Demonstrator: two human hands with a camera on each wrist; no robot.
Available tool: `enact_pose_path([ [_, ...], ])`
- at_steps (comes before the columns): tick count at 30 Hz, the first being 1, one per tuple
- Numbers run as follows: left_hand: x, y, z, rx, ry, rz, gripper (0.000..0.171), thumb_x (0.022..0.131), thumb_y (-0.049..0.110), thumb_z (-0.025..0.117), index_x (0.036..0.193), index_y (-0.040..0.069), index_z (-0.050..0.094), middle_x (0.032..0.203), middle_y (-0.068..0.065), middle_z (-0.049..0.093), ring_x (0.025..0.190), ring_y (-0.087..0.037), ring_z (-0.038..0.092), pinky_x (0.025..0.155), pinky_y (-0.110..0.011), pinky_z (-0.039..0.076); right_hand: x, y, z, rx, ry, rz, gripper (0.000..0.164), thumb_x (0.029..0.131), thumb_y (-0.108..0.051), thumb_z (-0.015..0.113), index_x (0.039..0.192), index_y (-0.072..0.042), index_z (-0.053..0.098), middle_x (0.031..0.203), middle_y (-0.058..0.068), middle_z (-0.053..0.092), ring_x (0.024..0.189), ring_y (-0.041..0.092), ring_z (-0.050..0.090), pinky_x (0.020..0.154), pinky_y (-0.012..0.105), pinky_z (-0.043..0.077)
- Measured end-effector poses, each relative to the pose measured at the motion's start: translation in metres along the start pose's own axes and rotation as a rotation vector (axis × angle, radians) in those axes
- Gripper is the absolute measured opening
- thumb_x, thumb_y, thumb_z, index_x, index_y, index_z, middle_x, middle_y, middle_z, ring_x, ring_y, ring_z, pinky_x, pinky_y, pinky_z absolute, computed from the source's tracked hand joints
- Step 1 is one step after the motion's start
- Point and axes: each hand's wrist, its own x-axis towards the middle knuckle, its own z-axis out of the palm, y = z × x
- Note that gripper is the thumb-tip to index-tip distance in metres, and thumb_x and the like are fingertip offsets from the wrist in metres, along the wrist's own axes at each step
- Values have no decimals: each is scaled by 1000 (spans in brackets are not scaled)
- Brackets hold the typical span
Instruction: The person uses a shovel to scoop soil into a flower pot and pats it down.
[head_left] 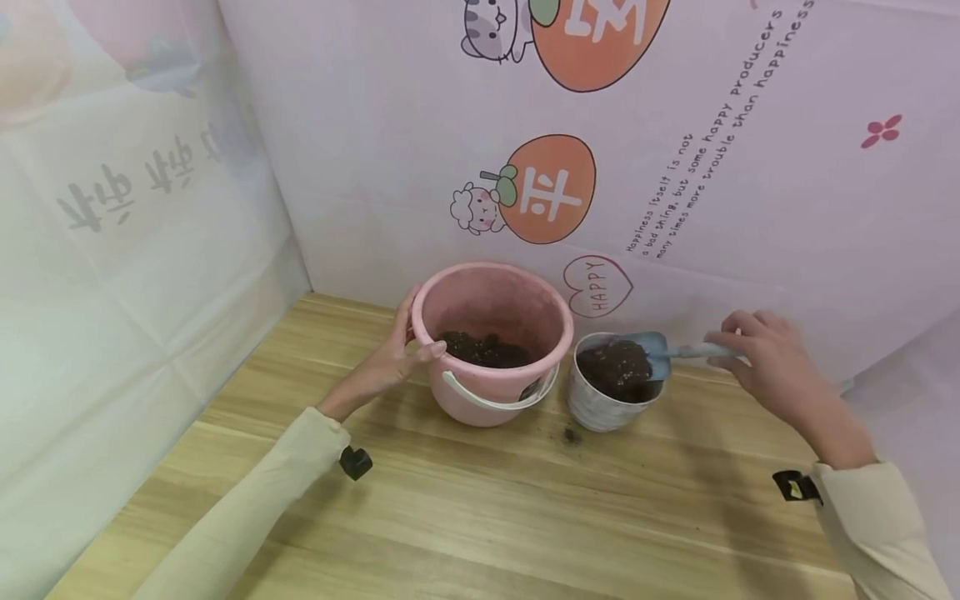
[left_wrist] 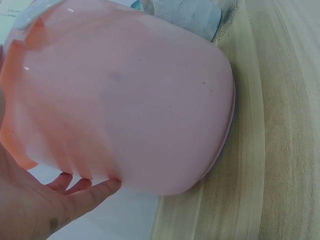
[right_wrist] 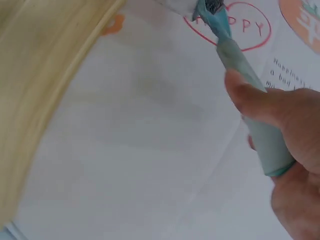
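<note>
A pink bucket (head_left: 495, 392) with a white handle (head_left: 487, 404) stands on the table with dark soil (head_left: 487, 348) inside. My left hand (head_left: 390, 358) holds its left side, thumb at the rim and fingers (left_wrist: 100, 192) against the outer wall. To the bucket's right is a smaller whitish pot (head_left: 603, 408), also with dark soil. My right hand (head_left: 776, 371) grips the pale handle (right_wrist: 257, 120) of a blue garden trowel (head_left: 658, 354). The trowel's blade, heaped with soil, is over the pot's mouth; whether it touches the pot's soil I cannot tell.
A little spilled soil (head_left: 572, 435) lies on the wooden table (head_left: 465, 517) before the pot. White printed cloth (head_left: 375, 167) rises right behind the bucket and pot, and another cloth wall (head_left: 142, 292) stands at the left.
</note>
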Motion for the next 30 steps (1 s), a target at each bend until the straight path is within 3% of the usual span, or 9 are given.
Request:
enact_pose_path([
  [5,0,1,0,-8,-1,0,109,90,49,71,168,36,-4,176,-6,3,158,-38,21,122,-69,22,7,-11,-5,-123,92,-50,35,67,8,86,100,1,76,96,16,62,89,39,51,73,54,36],
  [12,-1,1,-1,-41,-4,8,107,91,44,71,168,38,-3,175,-6,5,158,-37,21,123,-66,23,8,-17,-12,-204,76,-63,39,69,7,86,105,-1,74,101,18,63,93,43,54,75,60,43],
  [17,3,2,1,-112,57,-6,89,101,39,61,169,30,5,172,-15,19,154,-37,32,120,-57,37,4,-16,-13,-216,93,-57,40,67,9,87,104,-1,74,100,18,63,91,43,53,74,58,42],
  [21,7,5,1,-122,194,-35,72,107,42,55,168,20,24,158,-20,43,140,-36,51,111,-45,50,2,-16,-12,-196,109,-64,39,69,8,86,105,-1,74,100,18,63,91,43,53,74,57,41],
  [24,10,8,1,-124,266,-50,65,107,41,56,163,16,36,147,-19,54,123,-30,61,99,-36,57,1,-16,-11,-189,123,-74,39,69,7,85,105,-1,74,100,18,63,90,43,53,74,58,40],
  [30,12,14,1,-221,269,-68,59,106,28,60,158,6,43,128,-23,59,89,-13,66,80,-26,61,0,-15,-10,-190,156,-67,39,69,7,84,105,0,73,102,20,63,93,46,53,75,59,40],
])
